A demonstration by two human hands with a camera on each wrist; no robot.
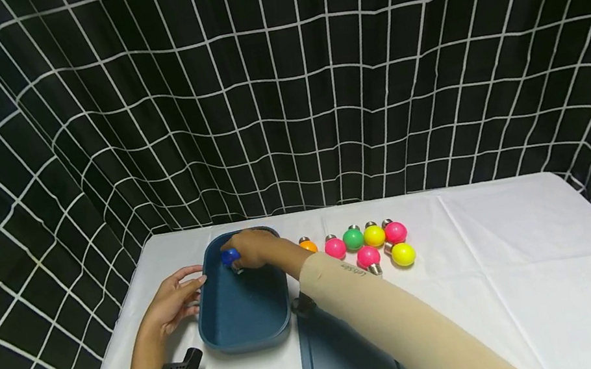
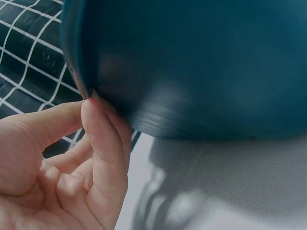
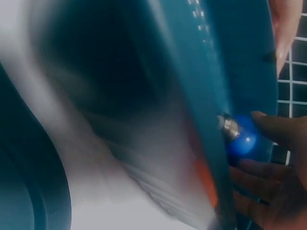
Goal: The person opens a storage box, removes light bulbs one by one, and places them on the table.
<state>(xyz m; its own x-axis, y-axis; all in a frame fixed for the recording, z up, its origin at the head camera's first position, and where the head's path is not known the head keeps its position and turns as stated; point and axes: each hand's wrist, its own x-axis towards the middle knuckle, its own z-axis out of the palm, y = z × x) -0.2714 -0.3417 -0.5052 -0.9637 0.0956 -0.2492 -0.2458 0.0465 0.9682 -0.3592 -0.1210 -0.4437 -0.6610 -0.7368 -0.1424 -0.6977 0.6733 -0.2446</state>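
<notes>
A dark blue rectangular tub (image 1: 250,343) stands at the left of the table. On its left side, my left hand (image 1: 173,300) pinches the rim between thumb and finger, as the left wrist view shows up close on the tub wall (image 2: 201,72). My right hand (image 1: 255,248) reaches down into the tub's far end. It holds a blue light bulb (image 3: 243,140) with a silver screw base, thumb on one side and fingers on the other. The tub's floor beneath that hand is partly hidden in the head view.
Several coloured bulbs lie right of the tub, among them a green bulb (image 1: 352,239), a yellow bulb (image 1: 403,254) and an orange bulb (image 1: 308,246) partly behind my right arm. A blue-grey lid (image 1: 351,366) lies in front, partly under the right sleeve. Grid-patterned curtains surround the white-covered table.
</notes>
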